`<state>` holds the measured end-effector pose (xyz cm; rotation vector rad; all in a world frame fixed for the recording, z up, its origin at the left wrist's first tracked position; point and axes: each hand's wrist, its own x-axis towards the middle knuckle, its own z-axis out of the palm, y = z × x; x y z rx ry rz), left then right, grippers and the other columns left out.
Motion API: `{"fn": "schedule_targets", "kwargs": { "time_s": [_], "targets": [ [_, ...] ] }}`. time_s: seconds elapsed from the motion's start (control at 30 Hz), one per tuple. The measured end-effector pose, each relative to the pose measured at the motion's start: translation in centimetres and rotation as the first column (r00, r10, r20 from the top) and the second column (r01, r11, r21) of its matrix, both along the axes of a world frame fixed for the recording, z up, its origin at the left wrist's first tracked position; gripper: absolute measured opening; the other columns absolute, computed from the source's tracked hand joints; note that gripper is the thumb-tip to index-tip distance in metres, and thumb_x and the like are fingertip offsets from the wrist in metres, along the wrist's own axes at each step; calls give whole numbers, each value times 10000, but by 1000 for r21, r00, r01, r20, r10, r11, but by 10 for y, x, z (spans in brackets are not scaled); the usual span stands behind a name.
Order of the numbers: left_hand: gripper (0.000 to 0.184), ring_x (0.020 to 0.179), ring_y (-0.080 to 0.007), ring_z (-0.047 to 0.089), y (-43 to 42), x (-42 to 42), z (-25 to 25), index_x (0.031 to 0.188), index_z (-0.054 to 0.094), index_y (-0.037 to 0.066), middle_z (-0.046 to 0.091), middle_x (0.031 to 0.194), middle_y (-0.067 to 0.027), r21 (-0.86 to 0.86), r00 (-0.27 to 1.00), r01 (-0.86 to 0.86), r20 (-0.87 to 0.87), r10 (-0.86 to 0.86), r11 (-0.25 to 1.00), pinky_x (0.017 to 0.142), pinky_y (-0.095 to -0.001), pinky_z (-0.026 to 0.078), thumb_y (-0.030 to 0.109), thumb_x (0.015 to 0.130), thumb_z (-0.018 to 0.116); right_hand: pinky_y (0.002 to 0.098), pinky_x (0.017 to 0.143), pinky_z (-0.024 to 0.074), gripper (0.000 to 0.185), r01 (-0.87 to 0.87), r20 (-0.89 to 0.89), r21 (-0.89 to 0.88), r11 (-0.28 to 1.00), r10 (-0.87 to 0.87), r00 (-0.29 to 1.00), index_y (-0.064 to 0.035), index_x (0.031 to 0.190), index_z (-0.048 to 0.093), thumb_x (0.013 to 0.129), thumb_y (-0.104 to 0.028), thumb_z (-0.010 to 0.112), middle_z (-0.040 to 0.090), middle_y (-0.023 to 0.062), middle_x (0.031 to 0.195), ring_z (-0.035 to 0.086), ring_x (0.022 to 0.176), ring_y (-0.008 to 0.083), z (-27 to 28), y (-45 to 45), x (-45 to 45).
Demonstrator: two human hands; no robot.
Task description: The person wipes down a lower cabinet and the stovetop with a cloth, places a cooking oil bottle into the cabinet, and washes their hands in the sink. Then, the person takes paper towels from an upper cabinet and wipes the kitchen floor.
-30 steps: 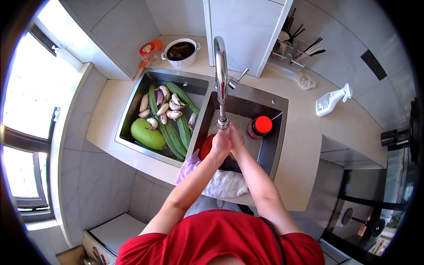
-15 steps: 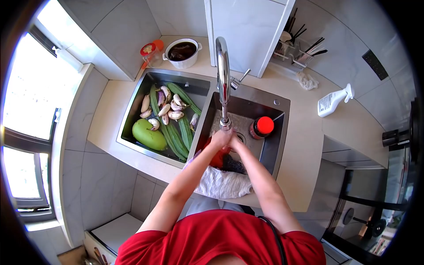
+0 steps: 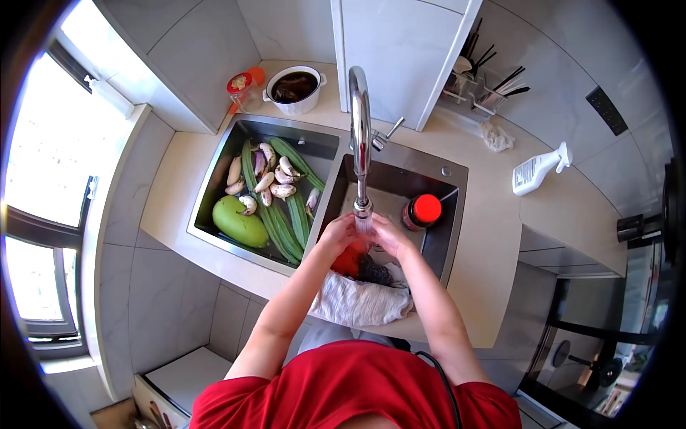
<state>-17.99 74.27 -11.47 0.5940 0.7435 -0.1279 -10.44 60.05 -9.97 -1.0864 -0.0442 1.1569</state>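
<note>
Water runs from the chrome faucet [image 3: 361, 157] into the right basin. My left hand [image 3: 339, 233] is at the left side of the stream and my right hand [image 3: 388, 236] at the right side. Both have loosely curved fingers with a small gap between them, and I see nothing held. Below them in the basin lie a red cloth-like thing [image 3: 348, 259] and a dark mesh-like scrubber [image 3: 374, 272]. A white cloth [image 3: 357, 300] drapes over the front edge of the sink. A jar with a red lid [image 3: 426, 209] stands in the basin, right of my right hand.
The left basin [image 3: 199, 207] holds ridged gourds [image 3: 282, 225], several small pale eggplants [image 3: 284, 191] and a large green gourd [image 3: 240, 223]. Behind it are a white pot [image 3: 295, 107] of dark liquid and a red-lidded glass jar [image 3: 243, 93]. A spray bottle [image 3: 539, 170] stands on the right counter.
My hands were together under the faucet; now they have moved apart, to either side of the visible stream. The view has shifted slightly.
</note>
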Motion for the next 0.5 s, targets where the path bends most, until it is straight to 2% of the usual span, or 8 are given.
{"fn": "schedule_targets", "kwargs": {
  "time_s": [0.03,0.13,0.17,0.2,0.27,0.3,0.37,0.5],
  "targets": [
    [260,899,-203,567,0,-1,6,1138,556,68,603,1051,-67,124,993,116,4,-117,985,807,-320,453,125,909,447,320,877,464,300,-158,253,-225,962,214,944,-88,1209,540,929,-177,482,593,22,1111,573,1007,185,11,0,4],
    [315,930,-198,581,1,-1,14,1181,532,46,600,1068,-61,385,959,207,104,-265,899,828,-293,458,44,870,483,313,864,451,264,-116,541,-402,908,338,770,-23,1091,613,883,-98,469,653,89,1026,605,975,209,17,-3,25],
    [350,952,-200,586,2,1,18,1201,519,33,598,1078,-60,516,928,174,198,-315,838,843,-287,458,12,852,493,337,890,447,273,98,743,-543,834,422,519,-15,1049,636,845,-59,460,648,158,1047,604,1013,259,6,-1,38],
    [350,952,-200,586,4,1,21,1201,519,33,598,1078,-60,518,928,171,202,-314,838,843,-287,458,12,852,493,342,903,449,290,275,843,-446,852,296,450,-11,1052,631,822,-38,457,622,193,1072,586,1050,287,-3,-7,55],
    [375,981,-212,578,3,-1,40,1226,473,-4,583,1085,-79,414,925,150,261,-275,898,877,-328,464,-46,856,434,347,908,451,288,402,873,-225,888,0,488,-10,1082,615,851,-41,446,623,182,1088,585,1061,278,-9,4,91],
    [375,981,-212,578,3,-1,48,1226,473,-4,583,1085,-79,413,926,150,260,-274,898,877,-328,464,-46,856,434,342,916,443,294,444,877,-280,851,39,479,-3,1117,592,874,-60,437,616,181,1109,580,1071,274,2,9,108],
    [307,1020,-246,566,8,3,58,1207,475,-11,579,1093,-95,-45,976,117,192,-106,992,919,-365,455,23,906,426,331,974,388,365,454,778,-240,858,-109,618,17,1224,503,886,-73,398,560,200,1205,518,1157,283,15,23,137],
    [294,1037,-279,546,9,9,37,1148,481,-4,573,1093,-125,-329,988,11,151,41,944,966,-427,421,211,970,390,327,1060,274,471,464,725,-140,875,-228,650,44,1343,339,886,-68,372,388,183,1385,349,1301,253,27,51,177]
  ]
}}
